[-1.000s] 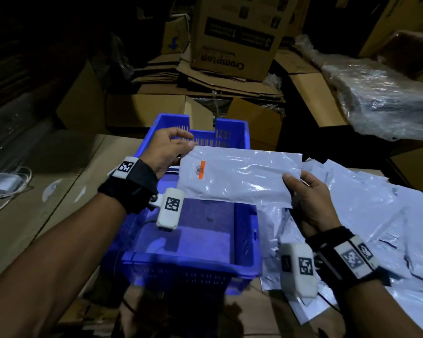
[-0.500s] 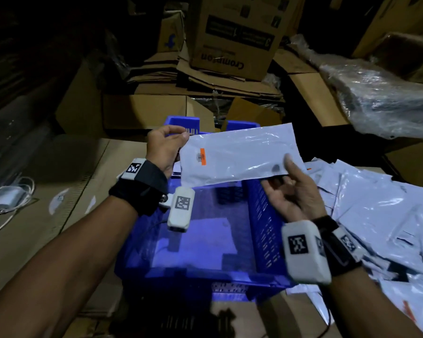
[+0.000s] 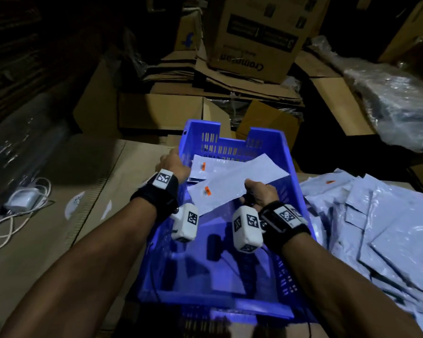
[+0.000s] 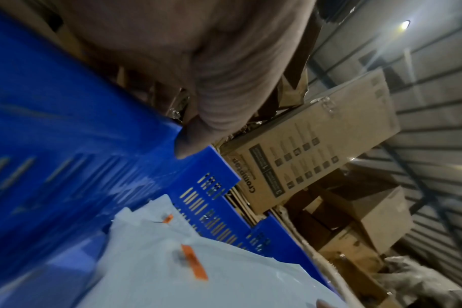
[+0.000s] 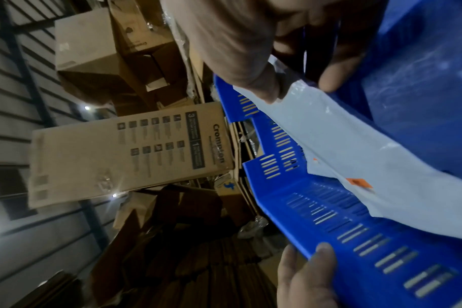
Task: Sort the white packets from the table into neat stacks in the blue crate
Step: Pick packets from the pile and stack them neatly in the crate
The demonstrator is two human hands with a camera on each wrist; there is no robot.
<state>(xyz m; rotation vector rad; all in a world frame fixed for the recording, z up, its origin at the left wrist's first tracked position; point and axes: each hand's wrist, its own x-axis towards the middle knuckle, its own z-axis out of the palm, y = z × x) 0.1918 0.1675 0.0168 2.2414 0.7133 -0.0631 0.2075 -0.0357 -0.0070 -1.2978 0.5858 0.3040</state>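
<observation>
Both hands are at the blue crate (image 3: 287,152), which stands on the cardboard-covered table (image 3: 88,181). Over the crate's right half, the right hand (image 3: 260,193) pinches the near right part of a white packet (image 3: 237,184) between thumb and fingers; the right wrist view shows the thumb on top and a fingertip under the plastic. This packet hangs tilted inside the crate, its far right end raised toward the right wall, its near left corner, the one with the orange tag (image 3: 206,191), lower. The left hand (image 3: 174,164) grips the crate's left wall near the far corner, fingers curled over the rim, as both wrist views show. A second white packet (image 3: 200,168) lies under the held one at the far end of the crate floor, its own orange tag showing. A loose heap of white packets (image 3: 376,215) covers the table right of the crate. Beyond the table stand cardboard boxes, one printed Crompton (image 3: 254,37). A white cable (image 3: 15,215) lies at the table's far left.
</observation>
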